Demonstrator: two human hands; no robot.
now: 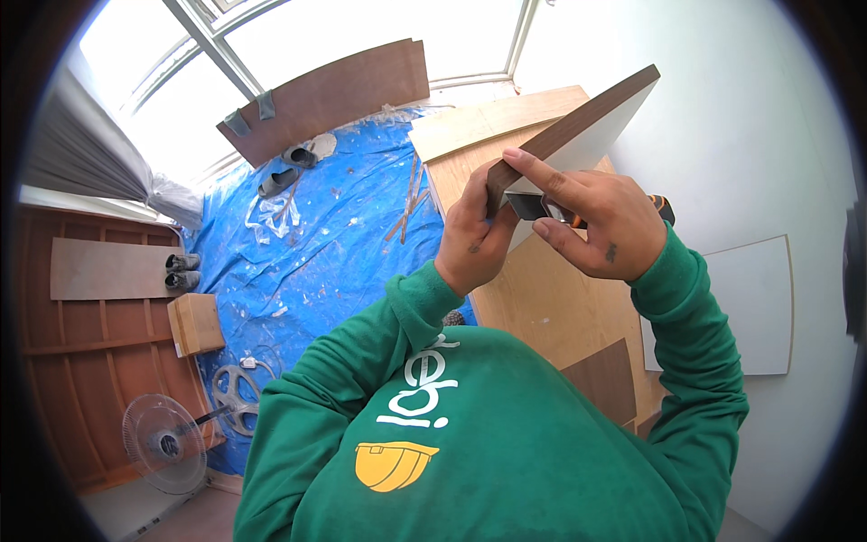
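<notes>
A board (591, 113) with a brown wood-look edge and a white face is tilted up in front of me. My left hand (474, 230) is closed around its near end, thumb below and fingers along the brown side. My right hand (610, 221) grips a hand tool (664, 210) with an orange-and-black handle, mostly hidden by the palm. A dark flat blade-like piece (526, 207) sticks out from it toward the board's near end. My right index finger reaches onto the board's corner. Whether the blade touches the board, I cannot tell.
Under my hands stands a light wood panel work surface (533, 289) with a brown piece (601, 379) on it. Blue sheeting (334, 244) covers the floor, bearing slippers (278, 182) and wood strips (411, 203). A cardboard box (196, 323) and a fan (167, 443) stand left. A white panel (745, 307) leans right.
</notes>
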